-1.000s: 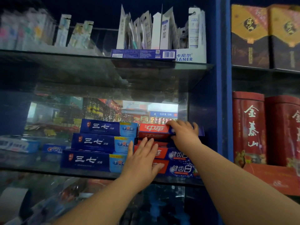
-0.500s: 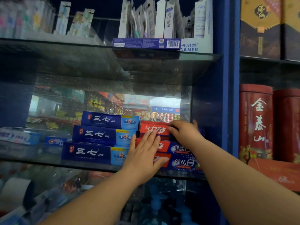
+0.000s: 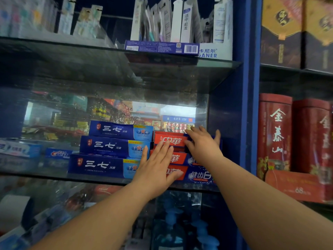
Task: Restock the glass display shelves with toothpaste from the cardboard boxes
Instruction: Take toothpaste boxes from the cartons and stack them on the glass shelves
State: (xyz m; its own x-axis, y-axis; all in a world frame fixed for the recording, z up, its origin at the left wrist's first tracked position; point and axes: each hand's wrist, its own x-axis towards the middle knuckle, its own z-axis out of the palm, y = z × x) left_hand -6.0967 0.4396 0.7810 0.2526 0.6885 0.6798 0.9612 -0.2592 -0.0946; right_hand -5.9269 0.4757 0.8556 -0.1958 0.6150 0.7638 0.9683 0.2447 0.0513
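On the glass shelf (image 3: pixel 36 175) stand two stacks of toothpaste boxes. Three dark blue boxes (image 3: pixel 108 147) form the left stack. The right stack is red-and-blue boxes (image 3: pixel 200 175). My right hand (image 3: pixel 203 145) lies over the right half of the top red box (image 3: pixel 170 140), with the thumb on its front face and the fingers over its top. The flat palm of my left hand (image 3: pixel 155 170) presses against the fronts of the lower red boxes, fingers spread and reaching up to the top box. No cardboard box is in view.
A Crest box (image 3: pixel 57 153) and a pale box (image 3: pixel 16 148) lie further left on the same shelf. Toothbrush packs (image 3: pixel 180 24) stand on the upper glass shelf. A blue post (image 3: pixel 250 105) bounds the shelf on the right, with red tins (image 3: pixel 273 134) beyond. Blue bottles (image 3: pixel 173 222) sit below.
My left hand has slid up and to the right along the red boxes' fronts until its fingertips touch the top box. My right hand's fingers have spread over that box.
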